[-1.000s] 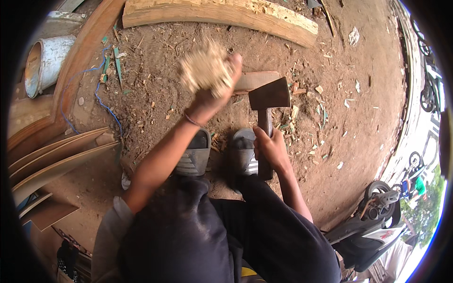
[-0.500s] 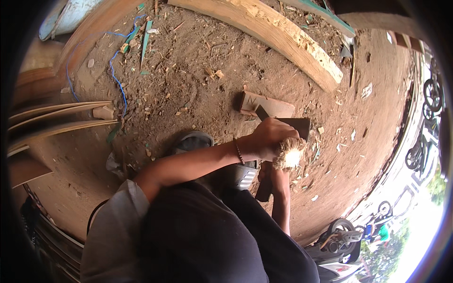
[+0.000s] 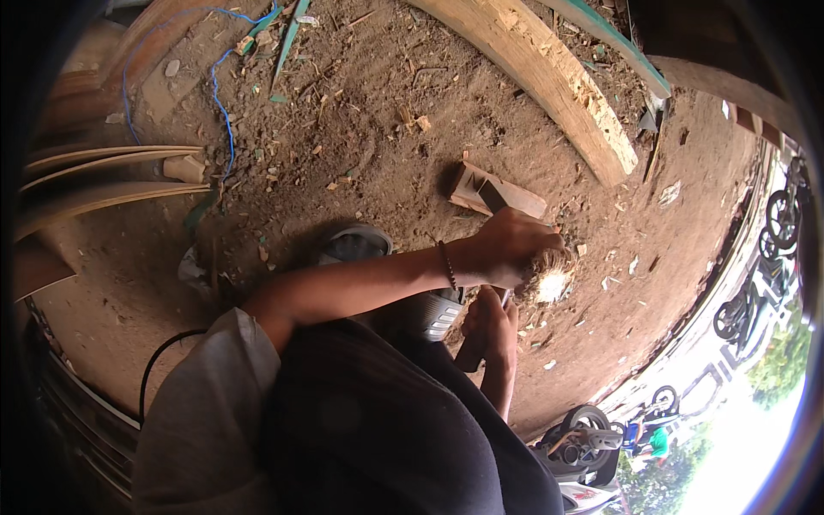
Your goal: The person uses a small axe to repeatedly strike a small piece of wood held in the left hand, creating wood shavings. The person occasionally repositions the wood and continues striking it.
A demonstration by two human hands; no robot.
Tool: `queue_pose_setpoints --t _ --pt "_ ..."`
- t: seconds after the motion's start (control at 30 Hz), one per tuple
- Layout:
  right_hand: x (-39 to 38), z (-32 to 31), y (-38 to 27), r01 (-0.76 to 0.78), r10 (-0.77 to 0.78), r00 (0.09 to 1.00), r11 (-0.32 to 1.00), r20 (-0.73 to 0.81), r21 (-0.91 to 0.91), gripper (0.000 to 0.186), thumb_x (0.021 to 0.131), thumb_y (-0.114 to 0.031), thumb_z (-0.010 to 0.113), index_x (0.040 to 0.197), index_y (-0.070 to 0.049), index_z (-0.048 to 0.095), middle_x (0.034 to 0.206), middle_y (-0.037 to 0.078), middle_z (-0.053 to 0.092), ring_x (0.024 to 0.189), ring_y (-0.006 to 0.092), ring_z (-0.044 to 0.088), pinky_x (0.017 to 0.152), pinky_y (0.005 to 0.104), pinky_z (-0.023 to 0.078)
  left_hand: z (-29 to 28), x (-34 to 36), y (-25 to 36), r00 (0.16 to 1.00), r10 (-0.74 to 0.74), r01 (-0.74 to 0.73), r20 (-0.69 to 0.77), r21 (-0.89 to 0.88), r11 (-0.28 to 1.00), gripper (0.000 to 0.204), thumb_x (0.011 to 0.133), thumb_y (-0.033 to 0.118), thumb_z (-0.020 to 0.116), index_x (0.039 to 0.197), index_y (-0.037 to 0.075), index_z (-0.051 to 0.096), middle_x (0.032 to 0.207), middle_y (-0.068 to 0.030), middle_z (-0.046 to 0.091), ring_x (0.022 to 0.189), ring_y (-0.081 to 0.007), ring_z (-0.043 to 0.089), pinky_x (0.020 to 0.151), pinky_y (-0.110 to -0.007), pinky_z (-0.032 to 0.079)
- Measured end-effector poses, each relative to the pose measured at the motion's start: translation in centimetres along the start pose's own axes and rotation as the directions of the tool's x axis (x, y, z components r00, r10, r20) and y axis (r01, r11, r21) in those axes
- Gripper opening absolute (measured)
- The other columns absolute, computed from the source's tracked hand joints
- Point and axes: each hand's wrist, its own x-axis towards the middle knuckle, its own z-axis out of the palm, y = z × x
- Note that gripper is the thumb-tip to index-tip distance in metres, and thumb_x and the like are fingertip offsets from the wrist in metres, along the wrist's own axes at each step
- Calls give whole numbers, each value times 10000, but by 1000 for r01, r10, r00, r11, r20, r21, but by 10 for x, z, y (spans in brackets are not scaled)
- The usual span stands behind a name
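My left hand, with a beaded band at its wrist, is closed round a wooden piece with a frayed, pale end that points up toward me. Beyond the knuckles a dark flat strip lies over a small reddish wood block on the ground. I cannot tell whether the strip belongs to the held piece. Just below, my right hand is wrapped round a dark-handled tool. The handle's lower end sticks out beneath the fist, and its other end is hidden behind my left hand.
Wood chips litter the dirt ground. A long curved timber lies at the far right, with a green strip behind it. Curved boards and a blue cord are at left. My sandalled foot is near my hands; motorbikes stand right.
The view has shifted, so the ground and timber appear farther right. A dark flat plate that showed beyond my left hand is now hidden. Both hands keep their holds.
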Motion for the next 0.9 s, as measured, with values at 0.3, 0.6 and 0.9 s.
queue_pose_setpoints --t 0.3,0.6,0.9 --pt "-7 11 -28 -125 135 989 982 -61 144 265 916 -273 600 766 -79 499 580 21 476 434 128 462 401 292 402 0 3 0 999 24 -24 -42 11 1000 345 615 67 745 937 52 619 785 -86 638 722 -277 654 611 -387 491" --pt "-11 18 -42 -274 305 949 923 -80 269 278 926 -274 593 744 -108 464 560 -1 445 415 116 437 386 275 372 8 4 -1 978 72 -74 -196 -3 997 401 543 82 705 932 113 614 709 -29 576 653 -254 619 551 -389 463" --pt "-14 18 -53 -364 384 923 880 -6 303 284 922 -280 598 740 -107 465 547 -3 437 415 114 431 386 278 371 5 6 -1 985 50 -48 -163 19 999 446 512 79 719 945 110 617 707 -32 581 648 -256 625 552 -382 471"
